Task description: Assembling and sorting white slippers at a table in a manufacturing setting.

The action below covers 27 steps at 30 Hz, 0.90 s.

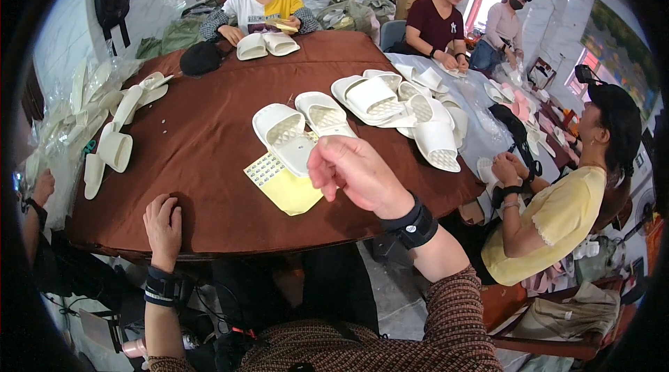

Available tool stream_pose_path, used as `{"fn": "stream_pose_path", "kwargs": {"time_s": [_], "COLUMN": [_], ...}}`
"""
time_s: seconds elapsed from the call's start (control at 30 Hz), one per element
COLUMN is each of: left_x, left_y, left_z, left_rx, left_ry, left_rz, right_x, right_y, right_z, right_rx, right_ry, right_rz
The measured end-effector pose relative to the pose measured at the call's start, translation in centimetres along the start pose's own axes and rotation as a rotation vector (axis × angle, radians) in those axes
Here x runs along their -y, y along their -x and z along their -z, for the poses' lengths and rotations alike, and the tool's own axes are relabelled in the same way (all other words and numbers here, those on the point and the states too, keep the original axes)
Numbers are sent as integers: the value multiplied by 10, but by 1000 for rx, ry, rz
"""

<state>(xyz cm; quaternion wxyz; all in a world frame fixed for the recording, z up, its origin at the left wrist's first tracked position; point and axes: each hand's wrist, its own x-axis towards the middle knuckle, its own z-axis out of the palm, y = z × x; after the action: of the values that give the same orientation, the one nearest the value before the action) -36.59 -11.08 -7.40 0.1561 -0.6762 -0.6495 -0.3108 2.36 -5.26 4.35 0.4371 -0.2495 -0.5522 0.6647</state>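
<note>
At the far left, bagged white slippers (83, 104) lie heaped at the table (209, 184) edge, seemingly stock awaiting handling; a co-worker's hand (43, 186) shows just beside them. The left hand (162, 222) rests flat on the brown table near its front edge, fingers spread, grip apart and holding nothing; it appears to steady the person. Right of it, a yellow sheet (287, 189) with small stickers on its left part lies flat on the table, within easy reach. A white slipper pair (303, 127) lies sole-up touching the sheet's upper edge, the nearer slipper partly over it, presumably turned over so the soles are exposed. The right hand (357, 173) is raised above the table just right of the sheet and near the pair; its fingers are curled inward, and I cannot tell whether they pinch anything. Further right, a larger heap (411, 104) of white slippers crowds the table's right side. Three people sit at the far side, one with a pair (267, 44), and a person in yellow (557, 219) sits at the right edge.
</note>
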Motion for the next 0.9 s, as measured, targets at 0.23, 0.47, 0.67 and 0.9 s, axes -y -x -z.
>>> {"fn": "stream_pose_path", "kwargs": {"time_s": [0.23, 0.47, 0.67, 0.9], "left_x": [10, 49, 114, 165], "left_y": [-2, -19, -34, -66], "left_z": [18, 40, 65, 46], "left_rx": [-26, 64, 135, 162], "left_ry": [54, 165, -73, -204], "left_rz": [-61, 28, 180, 307], "right_x": [-5, -15, -22, -32], "right_y": [-8, 1, -3, -27], "right_z": [-36, -28, -28, -31], "right_rx": [107, 56, 104, 133], "right_ry": [187, 180, 167, 175], "right_rz": [-66, -64, -56, -67]}}
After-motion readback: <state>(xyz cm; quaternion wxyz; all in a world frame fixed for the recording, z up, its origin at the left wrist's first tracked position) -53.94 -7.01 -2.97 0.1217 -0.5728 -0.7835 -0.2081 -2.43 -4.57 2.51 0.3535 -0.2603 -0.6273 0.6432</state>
